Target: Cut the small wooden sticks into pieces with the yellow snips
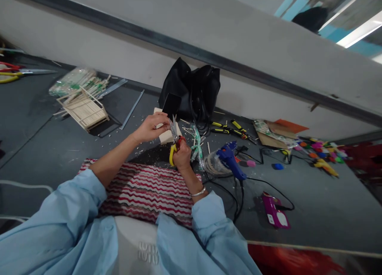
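Observation:
My right hand (182, 155) is wrapped round the handles of a pair of scissors (174, 132), whose handles are red and yellow. Their blades point away from me and look slightly apart. Beside the blade tips, the fingers of my left hand (151, 127) are pinched together; whatever they hold is too small to make out. Under the blades lies a pale wooden piece (166, 137), partly hidden by my hands. A dark phone (172, 104) leans behind it against a black bag (191, 86). Small scraps and thin sticks lie around.
At the left stand a small stick-built frame (85, 110) and a bundle of sticks (94, 86). A blue glue gun (231, 161) rests on the right with its cable trailing. Pliers (223, 128) and a purple box (276, 212) lie farther right. A striped cloth (146, 187) covers the front edge.

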A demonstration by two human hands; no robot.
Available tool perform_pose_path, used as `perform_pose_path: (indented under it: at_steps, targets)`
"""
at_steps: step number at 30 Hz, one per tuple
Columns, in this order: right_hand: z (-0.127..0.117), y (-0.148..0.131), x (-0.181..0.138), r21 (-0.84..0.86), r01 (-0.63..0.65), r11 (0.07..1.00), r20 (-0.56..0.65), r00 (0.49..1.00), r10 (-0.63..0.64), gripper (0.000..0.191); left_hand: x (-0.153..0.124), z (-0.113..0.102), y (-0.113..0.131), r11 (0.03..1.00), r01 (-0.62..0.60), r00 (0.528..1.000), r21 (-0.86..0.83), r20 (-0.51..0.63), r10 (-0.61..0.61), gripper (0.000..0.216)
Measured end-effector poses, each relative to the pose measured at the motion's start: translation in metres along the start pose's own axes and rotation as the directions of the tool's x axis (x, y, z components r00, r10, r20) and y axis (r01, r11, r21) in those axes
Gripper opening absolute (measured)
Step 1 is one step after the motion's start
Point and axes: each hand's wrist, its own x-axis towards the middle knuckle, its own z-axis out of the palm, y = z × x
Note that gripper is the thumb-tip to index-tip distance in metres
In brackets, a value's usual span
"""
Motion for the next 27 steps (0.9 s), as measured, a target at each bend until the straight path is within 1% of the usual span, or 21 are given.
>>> perform_pose_path:
  at_steps: [6, 10, 13, 16, 19, 22, 25, 27]
  targets:
    - [-0.0003, -0.0015, 0.0009, 0.019, 0.006, 1.0, -0.02, 1.0, -0.005, 0.031, -0.0016, 0.0025, -0.0016, 0.999, 0.04, 0.999, 0.028, -0.021, -0.039, 0.025]
    - [0.0012, 0.0016, 0.0015, 0.021, 0.022, 1.0, -0.022, 1.0, -0.021, 0.032, -0.0009, 0.0034, -0.0012, 0.999, 0.027, 0.999, 0.035, -0.036, -0.026, 0.023]
    - [0.002, 0.0046, 0.0024, -0.008, 0.021, 1.0, -0.03, 0.999, -0.021, 0.032, 0.0, 0.0041, -0.0001, 0.998, 0.007, 1.0, 0.067, -0.007, -0.006, 0.022]
    - [0.0012, 0.0051, 0.0036, -0.034, 0.031, 0.999, 0.001, 1.0, -0.031, 0.034, -0.0004, 0.0059, 0.0009, 0.995, -0.021, 0.999, 0.1, 0.033, 0.017, 0.018]
    - [-0.0009, 0.003, 0.0042, -0.053, 0.013, 0.998, 0.027, 1.0, -0.012, 0.035, -0.0015, 0.0072, 0.0017, 0.992, -0.049, 0.998, 0.116, 0.033, 0.046, 0.016]
    - [-0.0025, 0.0006, 0.0041, -0.041, 0.006, 0.999, 0.032, 0.999, -0.004, 0.035, -0.0017, 0.0057, 0.0027, 0.99, -0.041, 0.999, 0.133, 0.04, 0.036, 0.018]
    - [-0.0023, 0.0004, 0.0033, -0.014, 0.012, 1.0, 0.032, 0.999, -0.011, 0.036, -0.0004, 0.0029, 0.0043, 0.993, -0.032, 0.999, 0.113, 0.037, 0.028, 0.015]
    - [-0.0015, 0.0019, 0.003, -0.007, 0.0, 1.0, 0.023, 1.0, 0.0, 0.036, 0.0007, 0.0018, 0.0061, 0.998, -0.041, 0.999, 0.055, 0.018, 0.04, 0.014]
